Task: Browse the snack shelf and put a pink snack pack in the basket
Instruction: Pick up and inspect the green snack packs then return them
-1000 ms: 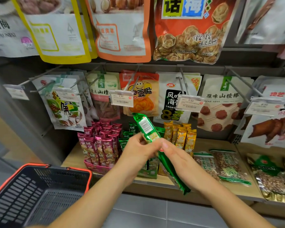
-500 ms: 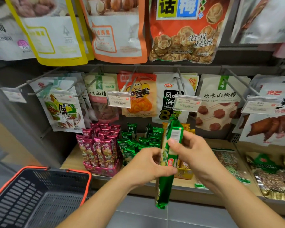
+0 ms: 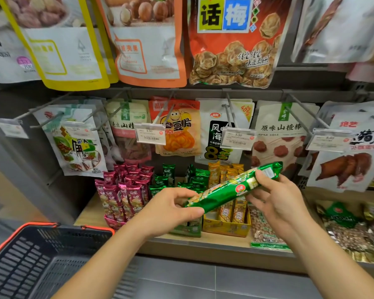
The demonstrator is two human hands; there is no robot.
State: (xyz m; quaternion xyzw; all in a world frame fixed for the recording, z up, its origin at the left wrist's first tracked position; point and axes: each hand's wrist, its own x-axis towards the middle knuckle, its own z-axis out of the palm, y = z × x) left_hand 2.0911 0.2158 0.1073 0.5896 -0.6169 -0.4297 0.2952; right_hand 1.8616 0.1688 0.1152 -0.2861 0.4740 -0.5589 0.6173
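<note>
Presently the left hand (image 3: 173, 203) and right hand (image 3: 276, 197) are pinching the ends of a green pack (image 3: 231, 186), which probably is needing reshelving, since the pink snack packs (image 3: 121, 190) are standing at the shelf's (image 3: 203, 240) left end.

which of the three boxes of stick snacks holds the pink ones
The leftmost box, nearest the basket; the green box and yellow box sit to its right.

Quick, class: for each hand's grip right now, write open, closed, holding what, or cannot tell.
Left-hand grip: closed on the lower end of the green snack pack.
Right-hand grip: closed on the upper end of the same pack.
</note>
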